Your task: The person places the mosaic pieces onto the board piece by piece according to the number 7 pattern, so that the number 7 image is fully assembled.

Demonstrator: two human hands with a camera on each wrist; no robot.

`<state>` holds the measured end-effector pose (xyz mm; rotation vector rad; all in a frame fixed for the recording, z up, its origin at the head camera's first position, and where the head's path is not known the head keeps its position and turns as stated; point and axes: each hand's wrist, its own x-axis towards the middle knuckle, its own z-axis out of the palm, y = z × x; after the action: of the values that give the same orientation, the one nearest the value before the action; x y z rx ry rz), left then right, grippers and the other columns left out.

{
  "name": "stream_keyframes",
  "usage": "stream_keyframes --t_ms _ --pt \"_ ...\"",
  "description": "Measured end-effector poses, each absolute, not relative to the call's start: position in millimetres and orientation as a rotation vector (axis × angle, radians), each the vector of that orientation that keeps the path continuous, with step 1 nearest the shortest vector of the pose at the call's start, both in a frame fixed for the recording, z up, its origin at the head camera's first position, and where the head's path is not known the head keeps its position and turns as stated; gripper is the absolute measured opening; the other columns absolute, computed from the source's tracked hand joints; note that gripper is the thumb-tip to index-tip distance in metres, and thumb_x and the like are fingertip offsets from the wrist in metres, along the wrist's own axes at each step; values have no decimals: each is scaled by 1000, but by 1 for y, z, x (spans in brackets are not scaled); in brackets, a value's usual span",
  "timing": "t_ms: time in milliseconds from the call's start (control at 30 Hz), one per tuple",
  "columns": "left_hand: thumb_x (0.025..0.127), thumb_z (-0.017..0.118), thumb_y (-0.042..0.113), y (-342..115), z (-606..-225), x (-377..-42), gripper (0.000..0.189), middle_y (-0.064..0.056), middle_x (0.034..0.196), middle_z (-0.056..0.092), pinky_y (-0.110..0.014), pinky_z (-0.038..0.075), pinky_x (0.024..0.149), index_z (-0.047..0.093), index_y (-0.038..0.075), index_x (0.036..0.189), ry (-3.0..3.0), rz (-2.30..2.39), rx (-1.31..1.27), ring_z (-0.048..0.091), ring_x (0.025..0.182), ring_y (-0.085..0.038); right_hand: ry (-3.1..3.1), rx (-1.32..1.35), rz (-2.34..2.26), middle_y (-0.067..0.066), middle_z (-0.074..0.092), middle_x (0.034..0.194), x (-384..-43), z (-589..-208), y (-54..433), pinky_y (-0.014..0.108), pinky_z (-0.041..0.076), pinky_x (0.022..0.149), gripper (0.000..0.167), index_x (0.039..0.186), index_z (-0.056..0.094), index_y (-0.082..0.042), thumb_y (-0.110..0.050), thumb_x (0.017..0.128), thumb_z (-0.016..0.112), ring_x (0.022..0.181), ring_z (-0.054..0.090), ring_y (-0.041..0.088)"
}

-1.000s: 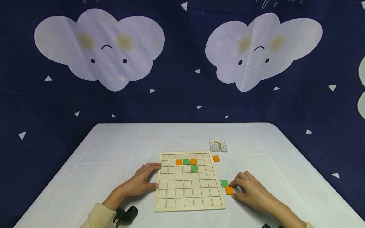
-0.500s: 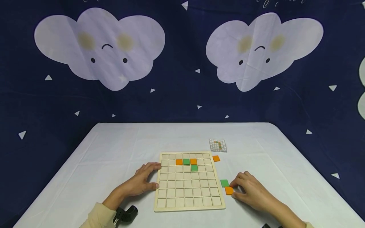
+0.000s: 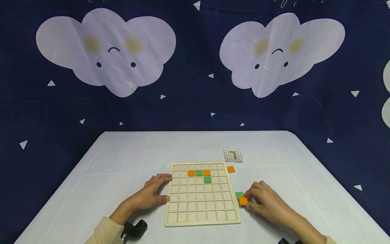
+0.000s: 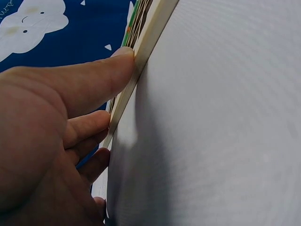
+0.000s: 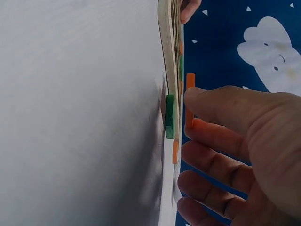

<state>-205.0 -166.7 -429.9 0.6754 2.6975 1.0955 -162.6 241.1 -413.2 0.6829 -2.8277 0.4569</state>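
My right hand (image 3: 268,202) pinches an orange square tile (image 3: 243,201) between thumb and fingers; in the right wrist view this tile (image 5: 190,82) stands off the table. Below and beyond it a green tile (image 3: 239,195) lies on the cloth, partly covered from the head view. My left hand (image 3: 150,192) touches the left edge of a wooden grid board (image 3: 202,224) with its thumb and fingertips, the fingers fairly straight. On the board lie orange tiles (image 3: 191,173) and green tiles (image 3: 199,173), three in one row and a green one below the right end.
Another orange tile (image 3: 231,169) lies by the board's upper right corner. Behind it is a small paper card (image 3: 233,155) printed with a coloured grid. A white cloth (image 3: 128,159) covers the table, and a dark blue cloud-patterned curtain (image 3: 195,67) hangs at the back.
The right hand has lifted the orange tile off the table and shifted slightly left and away, so it now overlaps the green tile. The left hand and board stay put.
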Motion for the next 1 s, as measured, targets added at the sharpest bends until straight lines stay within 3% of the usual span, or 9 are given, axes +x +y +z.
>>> stream_keyframes --t_ms 1000 --pt "80 73 27 -167 -429 -205 63 -11 147 38 -61 2 117 47 7 133 2694 1105 682 24 142 -36 -2791 727 485 -18 58 93 -179 -404 211 22 42 70 20 93 69 -25 -26 74 77 84 42 1"
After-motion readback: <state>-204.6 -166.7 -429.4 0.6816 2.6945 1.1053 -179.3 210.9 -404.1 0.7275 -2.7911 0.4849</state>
